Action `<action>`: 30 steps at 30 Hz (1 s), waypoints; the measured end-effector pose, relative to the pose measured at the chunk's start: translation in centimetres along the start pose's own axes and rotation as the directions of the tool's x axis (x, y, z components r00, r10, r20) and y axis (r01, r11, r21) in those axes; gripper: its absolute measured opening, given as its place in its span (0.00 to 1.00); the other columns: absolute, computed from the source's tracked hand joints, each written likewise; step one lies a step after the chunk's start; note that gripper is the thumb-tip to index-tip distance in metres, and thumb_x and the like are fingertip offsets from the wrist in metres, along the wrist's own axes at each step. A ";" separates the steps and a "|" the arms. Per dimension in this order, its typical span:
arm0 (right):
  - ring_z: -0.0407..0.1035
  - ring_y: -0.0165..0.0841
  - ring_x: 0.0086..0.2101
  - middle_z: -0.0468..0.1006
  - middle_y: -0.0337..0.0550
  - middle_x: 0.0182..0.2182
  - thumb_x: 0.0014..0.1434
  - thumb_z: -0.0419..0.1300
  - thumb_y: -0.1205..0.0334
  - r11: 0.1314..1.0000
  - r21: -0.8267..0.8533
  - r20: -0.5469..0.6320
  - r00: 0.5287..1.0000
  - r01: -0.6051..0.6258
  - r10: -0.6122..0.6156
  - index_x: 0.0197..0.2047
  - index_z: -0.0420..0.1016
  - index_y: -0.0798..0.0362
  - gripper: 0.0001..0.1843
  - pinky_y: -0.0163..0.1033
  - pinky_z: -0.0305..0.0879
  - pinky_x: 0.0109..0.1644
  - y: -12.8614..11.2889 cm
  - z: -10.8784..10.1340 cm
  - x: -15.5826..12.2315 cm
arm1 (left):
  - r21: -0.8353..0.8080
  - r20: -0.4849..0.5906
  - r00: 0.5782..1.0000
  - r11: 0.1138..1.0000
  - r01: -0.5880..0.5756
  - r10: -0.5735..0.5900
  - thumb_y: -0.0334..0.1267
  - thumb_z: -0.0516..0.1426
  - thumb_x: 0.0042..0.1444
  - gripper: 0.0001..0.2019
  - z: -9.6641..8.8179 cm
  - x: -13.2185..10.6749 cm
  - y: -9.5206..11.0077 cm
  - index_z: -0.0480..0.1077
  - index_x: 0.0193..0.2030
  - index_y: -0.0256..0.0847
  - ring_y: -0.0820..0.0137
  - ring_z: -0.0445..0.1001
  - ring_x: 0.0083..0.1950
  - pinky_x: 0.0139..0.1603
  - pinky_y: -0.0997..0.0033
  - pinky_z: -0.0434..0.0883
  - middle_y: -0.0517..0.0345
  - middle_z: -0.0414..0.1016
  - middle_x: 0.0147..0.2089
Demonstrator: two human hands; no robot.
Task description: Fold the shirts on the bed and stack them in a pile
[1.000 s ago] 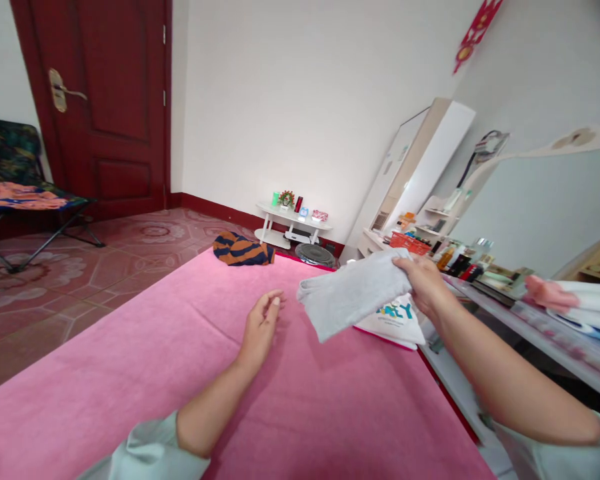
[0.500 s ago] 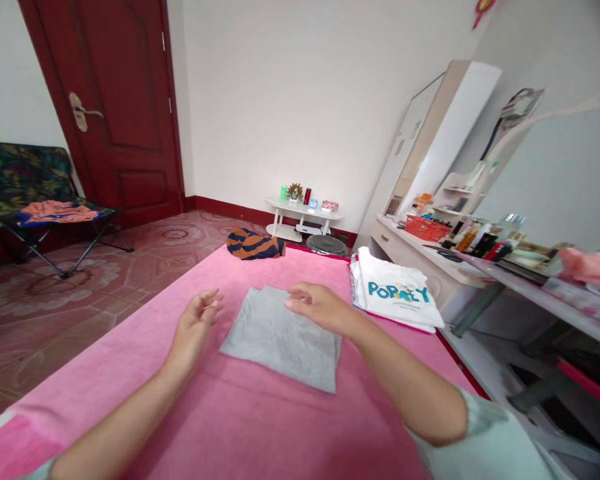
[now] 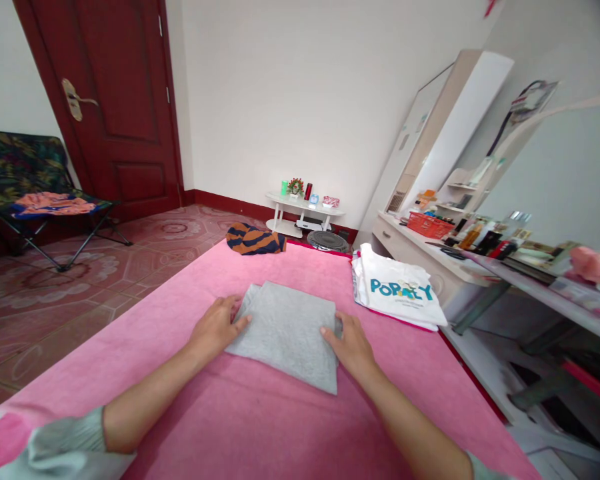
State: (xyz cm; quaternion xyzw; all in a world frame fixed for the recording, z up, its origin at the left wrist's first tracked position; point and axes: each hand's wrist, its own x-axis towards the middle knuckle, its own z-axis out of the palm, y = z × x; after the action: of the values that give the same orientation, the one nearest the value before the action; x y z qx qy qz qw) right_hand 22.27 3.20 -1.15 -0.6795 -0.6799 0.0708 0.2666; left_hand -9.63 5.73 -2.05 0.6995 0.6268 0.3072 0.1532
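Observation:
A folded grey cloth (image 3: 285, 330) lies flat on the pink bed cover (image 3: 260, 413) in front of me. My left hand (image 3: 215, 328) rests at its left edge, fingers laid on the fabric. My right hand (image 3: 350, 343) presses on its right edge, fingers flat. Neither hand grips anything.
A stack of folded white shirts (image 3: 397, 295) with blue lettering lies at the bed's right side. A striped orange and dark garment (image 3: 254, 241) sits at the far end. A cluttered dresser (image 3: 480, 257) runs along the right. A folding chair (image 3: 25, 193) and a red door (image 3: 110, 100) stand at the left.
The grey cloth went from my raised right hand down onto the bed. Both hands have since come to rest on its left and right edges.

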 end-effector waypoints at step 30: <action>0.71 0.28 0.34 0.78 0.35 0.33 0.44 0.54 0.76 0.812 0.532 0.072 0.942 0.242 -0.329 0.30 0.69 0.51 0.12 0.30 0.61 0.38 -9.0 -9.5 -6.6 | -0.090 0.309 0.750 0.803 -0.589 0.585 0.37 0.58 0.52 0.08 -10.9 -1.8 10.7 0.74 0.39 0.45 0.73 0.66 0.29 0.30 0.76 0.61 0.62 0.68 0.30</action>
State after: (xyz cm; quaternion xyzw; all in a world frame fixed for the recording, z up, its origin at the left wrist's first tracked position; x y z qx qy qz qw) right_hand 18.18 -6.25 9.29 -0.4650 -0.7495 0.2636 0.3905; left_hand -8.14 0.33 12.28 0.9020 0.3439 0.2174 0.1446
